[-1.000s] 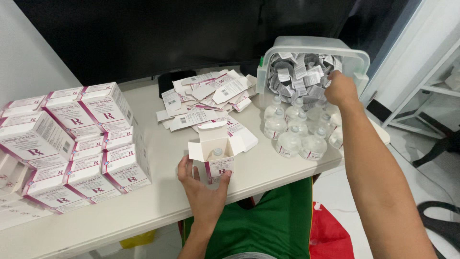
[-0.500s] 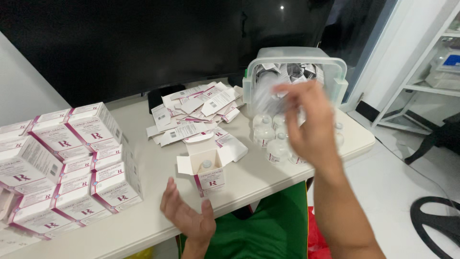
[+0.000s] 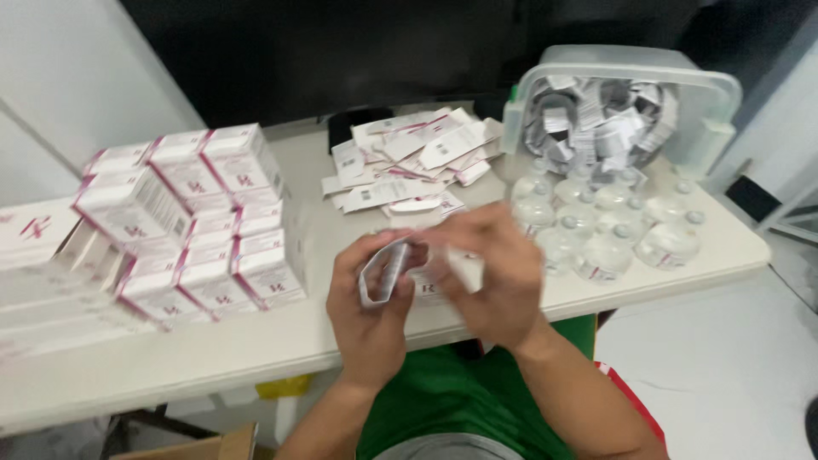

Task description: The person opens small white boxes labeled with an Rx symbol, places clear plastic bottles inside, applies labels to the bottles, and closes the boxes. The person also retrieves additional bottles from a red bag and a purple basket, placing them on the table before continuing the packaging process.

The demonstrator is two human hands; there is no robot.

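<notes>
My left hand (image 3: 368, 317) and my right hand (image 3: 498, 277) meet at the table's front edge. Between them they hold a folded white paper leaflet (image 3: 382, 274), bent into a curve. The right hand is blurred by motion. A small open white-and-pink box (image 3: 436, 284) stands just behind the hands and is mostly hidden by them. I cannot tell whether either hand touches it.
A clear plastic bin (image 3: 632, 61) full of folded leaflets lies tipped at the back right, with several small clear bottles (image 3: 601, 232) in front of it. Flattened cartons (image 3: 409, 162) lie at the back centre. Stacked white-and-pink boxes (image 3: 192, 217) fill the left of the white table (image 3: 256, 341).
My right hand has come back from the bin with a leaflet and joined my left hand in front of the open box. My left hand has risen and taken hold of the leaflet.
</notes>
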